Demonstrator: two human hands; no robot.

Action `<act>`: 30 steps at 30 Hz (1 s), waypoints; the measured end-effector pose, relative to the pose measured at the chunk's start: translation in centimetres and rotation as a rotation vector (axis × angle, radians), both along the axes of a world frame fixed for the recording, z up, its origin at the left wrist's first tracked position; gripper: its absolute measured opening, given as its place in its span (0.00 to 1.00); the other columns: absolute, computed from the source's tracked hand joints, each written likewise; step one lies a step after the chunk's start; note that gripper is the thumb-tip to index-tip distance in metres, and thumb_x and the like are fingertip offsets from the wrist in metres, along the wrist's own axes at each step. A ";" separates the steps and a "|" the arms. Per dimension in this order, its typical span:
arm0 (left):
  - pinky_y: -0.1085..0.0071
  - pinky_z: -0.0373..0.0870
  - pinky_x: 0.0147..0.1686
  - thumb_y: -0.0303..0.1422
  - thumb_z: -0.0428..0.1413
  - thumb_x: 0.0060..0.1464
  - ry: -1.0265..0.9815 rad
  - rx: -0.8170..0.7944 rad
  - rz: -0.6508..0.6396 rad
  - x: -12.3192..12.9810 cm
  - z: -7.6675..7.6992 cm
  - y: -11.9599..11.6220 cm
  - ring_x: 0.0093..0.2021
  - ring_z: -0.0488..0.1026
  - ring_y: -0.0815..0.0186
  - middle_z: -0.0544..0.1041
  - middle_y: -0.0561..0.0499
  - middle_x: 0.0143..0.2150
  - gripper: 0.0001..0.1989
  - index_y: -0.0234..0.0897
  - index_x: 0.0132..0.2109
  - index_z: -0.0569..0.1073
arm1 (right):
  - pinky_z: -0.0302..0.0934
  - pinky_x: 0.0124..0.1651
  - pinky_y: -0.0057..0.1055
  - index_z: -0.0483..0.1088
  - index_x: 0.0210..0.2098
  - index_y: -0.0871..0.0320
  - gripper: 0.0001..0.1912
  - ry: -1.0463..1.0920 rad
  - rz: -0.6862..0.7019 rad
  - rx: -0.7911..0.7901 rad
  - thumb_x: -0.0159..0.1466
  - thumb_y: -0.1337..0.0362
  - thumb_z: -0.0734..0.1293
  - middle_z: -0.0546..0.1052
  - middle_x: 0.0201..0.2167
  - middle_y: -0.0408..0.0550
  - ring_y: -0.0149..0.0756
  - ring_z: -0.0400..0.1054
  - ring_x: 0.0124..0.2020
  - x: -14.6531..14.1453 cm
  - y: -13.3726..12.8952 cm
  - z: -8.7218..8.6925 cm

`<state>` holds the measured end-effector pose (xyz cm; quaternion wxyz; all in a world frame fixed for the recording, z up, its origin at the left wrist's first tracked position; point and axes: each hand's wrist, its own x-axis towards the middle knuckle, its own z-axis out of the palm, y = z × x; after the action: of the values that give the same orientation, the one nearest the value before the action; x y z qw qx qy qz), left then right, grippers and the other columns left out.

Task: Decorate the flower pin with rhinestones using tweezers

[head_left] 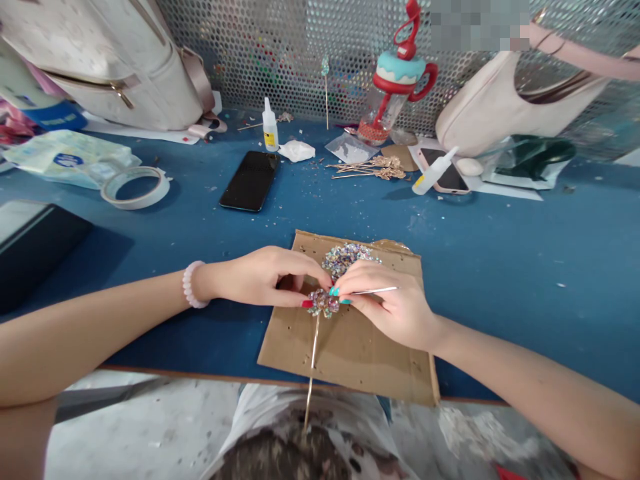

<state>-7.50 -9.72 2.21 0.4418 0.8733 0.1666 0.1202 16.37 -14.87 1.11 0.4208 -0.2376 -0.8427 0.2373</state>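
Observation:
Over a piece of brown cardboard [345,347], my left hand [273,275] pinches the glittery rhinestone head of a hair stick [323,303] between thumb and fingers. Its long gold shaft points down past the cardboard and the table's front edge. My right hand [390,303] is closed around a thin silvery tool [376,291], whose exact kind I cannot make out. The fingertips of my right hand are at the right side of the rhinestone head, hiding the tool's tip. Just behind both hands lies a pile of loose sparkling rhinestones [347,257], partly covered by my right hand.
Behind are a black phone [250,181], a glue bottle [270,127], another glue bottle [434,173] leaning on a pink phone [453,180], gold sticks [387,168] and a red-lidded cup [383,100]. Tape [136,189] and a backpack [125,67] stand left, a handbag [480,100] right.

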 end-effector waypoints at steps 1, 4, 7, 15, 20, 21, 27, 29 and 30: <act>0.82 0.67 0.29 0.31 0.56 0.59 0.000 0.002 0.000 0.0 0.0 0.0 0.30 0.71 0.76 0.76 0.47 0.46 0.14 0.37 0.53 0.72 | 0.70 0.42 0.35 0.71 0.38 0.57 0.06 0.002 0.001 0.000 0.65 0.73 0.65 0.79 0.33 0.47 0.33 0.72 0.37 0.0 0.0 0.0; 0.82 0.67 0.29 0.31 0.56 0.60 0.001 0.011 -0.005 -0.1 -0.1 0.0 0.30 0.70 0.75 0.76 0.47 0.46 0.14 0.37 0.53 0.72 | 0.70 0.41 0.35 0.71 0.38 0.57 0.06 0.002 0.009 -0.007 0.65 0.73 0.65 0.79 0.33 0.47 0.33 0.72 0.36 -0.1 0.0 0.1; 0.81 0.67 0.28 0.31 0.56 0.60 -0.003 0.021 -0.006 -0.2 -0.1 0.0 0.30 0.71 0.75 0.76 0.47 0.45 0.14 0.37 0.53 0.72 | 0.69 0.41 0.35 0.71 0.37 0.58 0.05 -0.001 0.007 -0.024 0.65 0.73 0.65 0.79 0.32 0.47 0.33 0.73 0.36 0.1 0.1 0.3; 0.81 0.66 0.28 0.30 0.56 0.60 0.014 0.037 0.007 -0.2 0.1 -0.2 0.30 0.69 0.75 0.76 0.46 0.43 0.15 0.36 0.54 0.72 | 0.67 0.40 0.32 0.73 0.38 0.56 0.04 -0.039 -0.093 -0.114 0.65 0.68 0.66 0.78 0.34 0.46 0.33 0.73 0.37 3.7 1.7 1.6; 0.81 0.64 0.29 0.30 0.55 0.60 0.051 0.054 0.010 -0.3 0.1 -0.1 0.30 0.69 0.75 0.76 0.48 0.41 0.15 0.38 0.54 0.72 | 0.67 0.38 0.29 0.74 0.36 0.57 0.04 -0.224 0.046 -0.203 0.65 0.66 0.66 0.78 0.34 0.46 0.31 0.73 0.35 6.3 3.5 2.0; 0.81 0.64 0.29 0.29 0.55 0.60 0.055 0.059 0.008 -0.4 0.1 -0.1 0.30 0.68 0.75 0.76 0.48 0.41 0.15 0.38 0.54 0.72 | 0.67 0.39 0.29 0.75 0.36 0.57 0.04 -0.244 0.070 -0.211 0.65 0.66 0.66 0.78 0.34 0.46 0.30 0.74 0.35 6.7 3.8 1.9; 0.80 0.64 0.29 0.29 0.54 0.61 0.069 0.088 0.003 -0.4 0.1 -0.1 0.30 0.67 0.75 0.75 0.48 0.42 0.14 0.38 0.54 0.71 | 0.67 0.39 0.28 0.76 0.35 0.57 0.06 -0.310 0.082 -0.246 0.64 0.63 0.66 0.79 0.35 0.45 0.29 0.73 0.35 7.3 4.6 1.5; 0.81 0.64 0.28 0.29 0.54 0.61 0.072 0.091 0.000 -0.4 0.1 -0.1 0.30 0.68 0.75 0.75 0.48 0.42 0.14 0.38 0.53 0.71 | 0.66 0.39 0.28 0.76 0.35 0.57 0.07 -0.315 0.052 -0.240 0.65 0.63 0.66 0.79 0.35 0.46 0.30 0.74 0.35 7.3 4.7 1.5; 0.80 0.65 0.29 0.29 0.54 0.61 0.074 0.092 0.000 -0.5 0.1 0.0 0.30 0.68 0.75 0.75 0.47 0.42 0.14 0.37 0.53 0.71 | 0.66 0.39 0.28 0.77 0.35 0.57 0.07 -0.315 0.036 -0.233 0.65 0.63 0.66 0.79 0.35 0.46 0.30 0.74 0.35 7.3 4.8 1.4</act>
<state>-7.96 -9.76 2.28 0.3946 0.8966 0.1772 0.0953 23.70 -10.10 2.55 0.2490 -0.3038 -0.8691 0.3005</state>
